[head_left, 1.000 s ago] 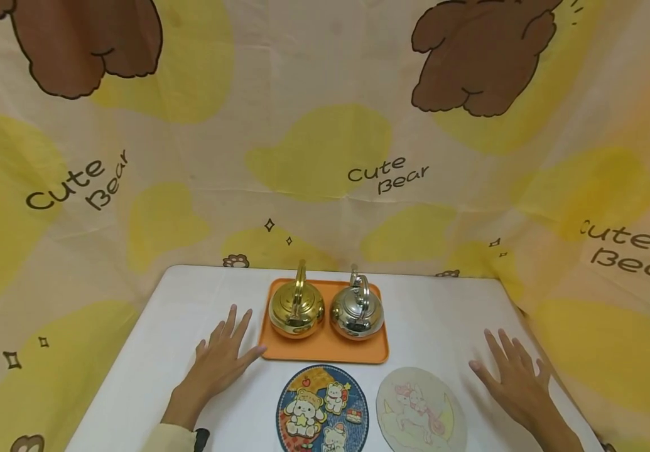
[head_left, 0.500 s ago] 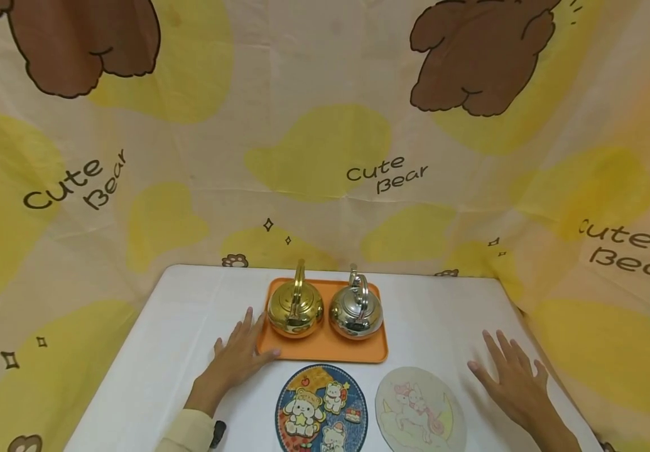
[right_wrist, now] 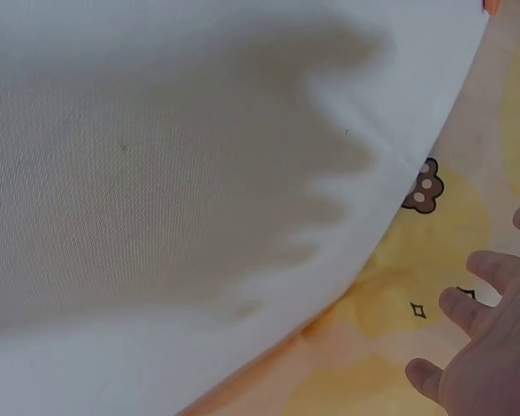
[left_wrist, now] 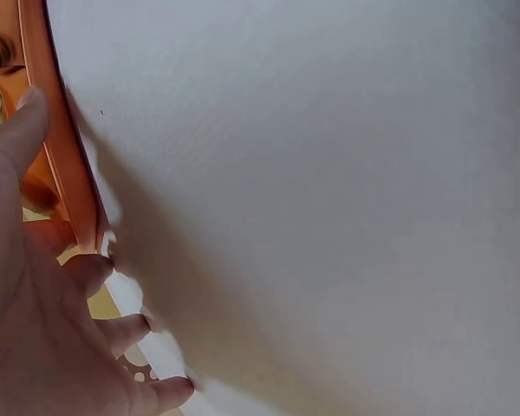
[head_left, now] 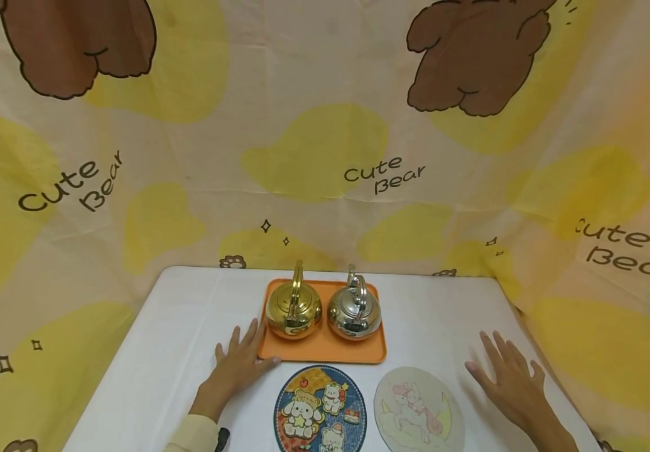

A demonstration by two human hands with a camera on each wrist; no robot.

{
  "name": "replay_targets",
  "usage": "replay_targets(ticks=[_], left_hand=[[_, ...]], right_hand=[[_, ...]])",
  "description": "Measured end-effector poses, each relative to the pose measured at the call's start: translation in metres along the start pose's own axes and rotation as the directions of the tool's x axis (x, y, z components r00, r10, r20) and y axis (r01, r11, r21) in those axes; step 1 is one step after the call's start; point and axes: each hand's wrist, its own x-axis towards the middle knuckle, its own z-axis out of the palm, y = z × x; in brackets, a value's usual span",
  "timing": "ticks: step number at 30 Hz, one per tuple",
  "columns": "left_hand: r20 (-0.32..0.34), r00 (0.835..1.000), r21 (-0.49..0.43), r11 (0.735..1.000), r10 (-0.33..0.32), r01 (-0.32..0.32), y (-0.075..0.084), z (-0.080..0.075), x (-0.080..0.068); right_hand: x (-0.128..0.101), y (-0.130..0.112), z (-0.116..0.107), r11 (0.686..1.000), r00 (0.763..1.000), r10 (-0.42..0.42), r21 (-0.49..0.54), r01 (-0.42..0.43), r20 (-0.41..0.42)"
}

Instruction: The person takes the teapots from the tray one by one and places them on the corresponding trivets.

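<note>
An orange tray [head_left: 325, 353] at the middle of the white table [head_left: 189, 314] carries a gold kettle [head_left: 293, 309] on its left and a silver kettle [head_left: 354, 312] on its right. My left hand [head_left: 240, 364] lies flat with spread fingers at the tray's front left corner, thumb along the front edge. In the left wrist view the left hand [left_wrist: 43, 295] touches the orange tray rim [left_wrist: 65, 165]. My right hand [head_left: 508, 383] rests open on the table near the right edge and holds nothing; the right wrist view shows the right hand [right_wrist: 494, 347] over the table edge.
Two round picture mats lie in front of the tray: a blue one [head_left: 320, 411] and a pale one [head_left: 418, 411]. A cloth printed with bears and "Cute Bear" [head_left: 384, 176] hangs behind and around the table. The table's right edge runs close by the right hand.
My left hand slid right across the table until it met the tray's front left corner. The right hand stayed almost still. The kettles did not move.
</note>
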Motion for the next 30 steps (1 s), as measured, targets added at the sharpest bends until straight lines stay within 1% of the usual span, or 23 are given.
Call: replay_targets(ticks=[4,11,14,18,25,30], left_hand=[[0.002,1.0,0.022,1.0,0.0,0.0,-0.003,0.002,0.0],[-0.011,1.0,0.029,1.0,-0.005,0.005,-0.004,0.005,0.002],[-0.011,1.0,0.025,1.0,-0.013,0.013,-0.004,0.006,0.001],[-0.013,1.0,0.009,1.0,-0.018,0.018,-0.004,0.006,0.0],[-0.022,1.0,0.008,1.0,-0.015,0.016,-0.004,0.005,0.0],[-0.018,1.0,0.0,1.0,-0.012,0.012,-0.002,0.005,0.001]], right_hand=[[0.001,-0.003,0.001,1.0,1.0,-0.01,0.011,0.01,-0.013],[0.006,-0.01,0.004,0.999,0.999,-0.031,0.036,0.033,-0.039],[0.01,-0.015,0.004,0.998,0.997,-0.045,0.042,0.048,-0.067],[0.014,-0.025,0.004,0.996,0.993,-0.057,0.062,0.064,-0.102],[0.023,-0.047,0.006,0.99,0.989,-0.088,0.101,0.1,-0.121],[0.028,-0.064,0.008,0.978,0.978,-0.133,0.139,0.157,-0.162]])
